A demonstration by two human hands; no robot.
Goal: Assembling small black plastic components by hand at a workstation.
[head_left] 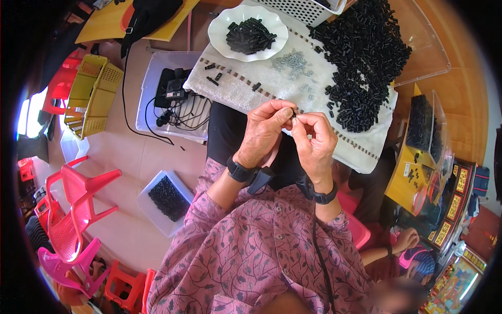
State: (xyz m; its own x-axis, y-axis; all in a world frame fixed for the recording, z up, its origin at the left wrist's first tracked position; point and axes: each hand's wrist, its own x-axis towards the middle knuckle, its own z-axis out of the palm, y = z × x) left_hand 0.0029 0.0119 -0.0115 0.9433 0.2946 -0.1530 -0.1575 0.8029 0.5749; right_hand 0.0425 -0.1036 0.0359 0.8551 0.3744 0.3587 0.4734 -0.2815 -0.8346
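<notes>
My left hand [265, 128] and my right hand [316, 142] meet fingertip to fingertip over my lap, at the near edge of a white towel [230, 86]. Both pinch one small black plastic piece [293, 113], mostly hidden by the fingers. Beyond them on the towel lies a scatter of small clear pieces [293, 63]. A large heap of black plastic pieces [361, 68] covers the towel's right side. At the far left, a white scalloped plate [217, 39] holds more black pieces. A few loose ones [213, 80] lie in front of the plate.
A white basket [300, 11] stands behind the towel. On the floor at left are a clear bin [144, 112] with cables, a tub [149, 196] of black pieces, a yellow crate [99, 112] and pink chairs [76, 204]. Another person's hand [405, 239] shows at lower right.
</notes>
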